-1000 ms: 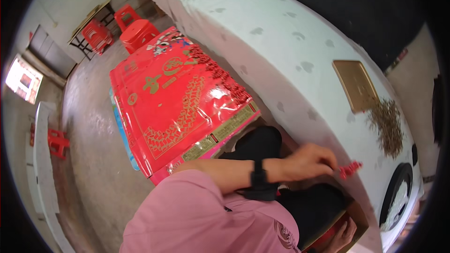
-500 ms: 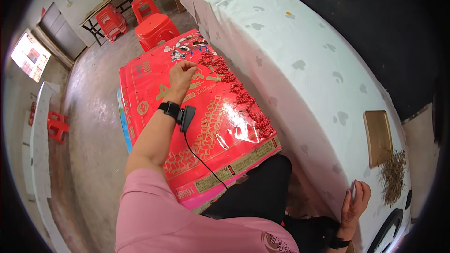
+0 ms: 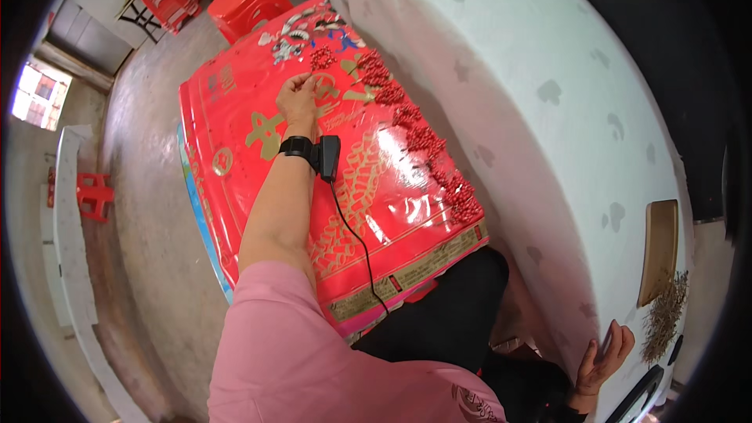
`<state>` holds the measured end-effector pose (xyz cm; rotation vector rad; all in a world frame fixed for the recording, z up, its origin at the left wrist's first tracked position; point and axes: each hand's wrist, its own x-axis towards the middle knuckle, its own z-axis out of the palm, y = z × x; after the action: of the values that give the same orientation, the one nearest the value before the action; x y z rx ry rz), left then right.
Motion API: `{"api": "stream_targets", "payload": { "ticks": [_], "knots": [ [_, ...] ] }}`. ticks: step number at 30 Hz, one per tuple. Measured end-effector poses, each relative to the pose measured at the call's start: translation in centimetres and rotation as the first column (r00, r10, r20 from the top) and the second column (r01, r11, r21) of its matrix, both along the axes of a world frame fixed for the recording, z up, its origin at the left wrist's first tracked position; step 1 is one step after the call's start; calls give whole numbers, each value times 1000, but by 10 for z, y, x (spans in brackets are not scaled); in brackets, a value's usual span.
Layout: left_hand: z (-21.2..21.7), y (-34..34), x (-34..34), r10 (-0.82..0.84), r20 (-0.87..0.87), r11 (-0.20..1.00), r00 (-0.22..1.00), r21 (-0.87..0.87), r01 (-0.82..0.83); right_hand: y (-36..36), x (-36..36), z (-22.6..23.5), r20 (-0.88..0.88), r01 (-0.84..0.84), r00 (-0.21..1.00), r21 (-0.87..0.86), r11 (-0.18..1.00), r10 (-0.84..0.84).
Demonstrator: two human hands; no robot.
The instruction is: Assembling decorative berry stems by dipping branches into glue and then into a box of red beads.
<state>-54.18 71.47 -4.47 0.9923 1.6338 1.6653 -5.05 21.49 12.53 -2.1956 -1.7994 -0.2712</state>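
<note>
My left hand (image 3: pixel 298 100) reaches out over a red table covering (image 3: pixel 235 129), thumb and fingers pinched together. Just past its fingertips is a small cluster of red berries (image 3: pixel 323 57), which it seems to grip by the stem; the stem itself is too small to make out. A row of red berry sprigs (image 3: pixel 423 139) runs along the right side of the covering. My right hand (image 3: pixel 605 362) is at the near part of the white-clothed table, its fingers apart and nothing in them.
Small black, white and blue pieces (image 3: pixel 301 35) lie at the covering's far end. A white cloth with grey hearts (image 3: pixel 548 149) covers the long table at right, with a brown tray (image 3: pixel 659 251) and a bundle of thin twigs (image 3: pixel 666 317). Red stools (image 3: pixel 249 6) stand beyond.
The berry cluster at the row's far end is now apart from the row, by my left fingertips. The whole view has shifted, so the covering's far end sits higher.
</note>
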Motion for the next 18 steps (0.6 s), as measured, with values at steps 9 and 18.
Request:
{"api": "stream_targets", "payload": {
  "ticks": [9, 18],
  "knots": [
    [45, -99, 6, -90, 292, 988, 952, 147, 48, 33, -46, 2, -66, -273, 959, 42, 961, 275],
    [132, -275, 130, -426, 683, 904, 594, 308, 295, 83, -147, 20, -508, -337, 758, 232, 913, 409]
  ]
}}
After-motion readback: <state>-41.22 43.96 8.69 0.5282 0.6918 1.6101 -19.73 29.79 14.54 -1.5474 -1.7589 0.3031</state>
